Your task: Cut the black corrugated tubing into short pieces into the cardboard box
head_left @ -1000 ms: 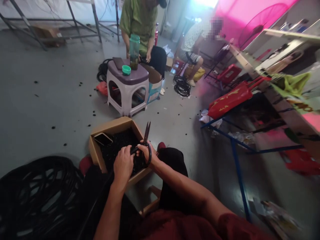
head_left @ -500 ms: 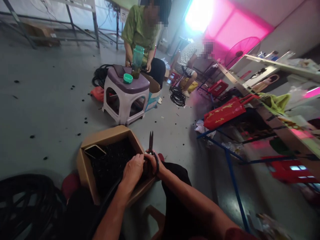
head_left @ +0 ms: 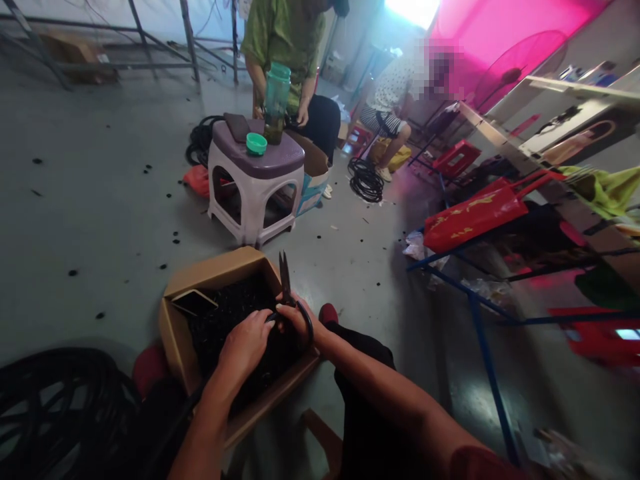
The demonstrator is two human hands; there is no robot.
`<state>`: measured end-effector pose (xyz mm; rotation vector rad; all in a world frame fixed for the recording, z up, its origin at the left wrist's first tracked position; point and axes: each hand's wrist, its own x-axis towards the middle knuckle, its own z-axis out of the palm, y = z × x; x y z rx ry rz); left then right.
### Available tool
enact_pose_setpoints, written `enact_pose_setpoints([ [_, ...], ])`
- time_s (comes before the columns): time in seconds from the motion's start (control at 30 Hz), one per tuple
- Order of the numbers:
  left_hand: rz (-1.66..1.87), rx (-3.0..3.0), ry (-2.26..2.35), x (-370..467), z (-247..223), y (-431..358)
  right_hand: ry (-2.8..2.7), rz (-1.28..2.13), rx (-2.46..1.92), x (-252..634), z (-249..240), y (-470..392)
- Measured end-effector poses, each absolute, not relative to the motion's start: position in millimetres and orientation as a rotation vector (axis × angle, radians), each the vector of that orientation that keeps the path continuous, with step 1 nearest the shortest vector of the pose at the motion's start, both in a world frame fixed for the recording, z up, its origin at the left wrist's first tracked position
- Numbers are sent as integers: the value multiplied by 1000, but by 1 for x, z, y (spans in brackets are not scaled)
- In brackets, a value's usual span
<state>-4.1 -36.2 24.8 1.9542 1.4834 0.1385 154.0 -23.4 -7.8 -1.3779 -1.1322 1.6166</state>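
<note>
Scissors [head_left: 285, 276] point to twelve, held by the right hand [head_left: 297, 319]; left hand [head_left: 246, 341], at eight o'clock, pinches black tube [head_left: 273, 317]; if that slips, a nick could follow.

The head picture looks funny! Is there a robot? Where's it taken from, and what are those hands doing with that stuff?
No robot is working here: those are a person's own bare hands. The camera sits on that person's head, looking forward and down, so you see almost what they see. The right hand holds scissors, blades pointing up. The left hand holds a black strip close beside them. Below is a box with many black bits inside and what looks like a phone in one corner. Farther off, a stool carries a bottle and a green lid.
</note>
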Motion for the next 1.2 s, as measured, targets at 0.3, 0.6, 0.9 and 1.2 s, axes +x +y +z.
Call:
enact_pose_setpoints([
  [0.3, -196, 1945, 1552, 14, 30, -28, -1108, 1738, -1433, 166, -34, -14],
  [0.6, -152, 1964, 1497, 14, 24, -31, -848, 1842, -1409, 168, -30, -16],
  [0.9, 237, 1756, 1633, 0, 23, -27, -722, 1954, -1376, 168, -22, -15],
  [1.2, 713, 1389, 1694, -13, 29, -21, -1231, 1989, -1302, 183, -22, -32],
])
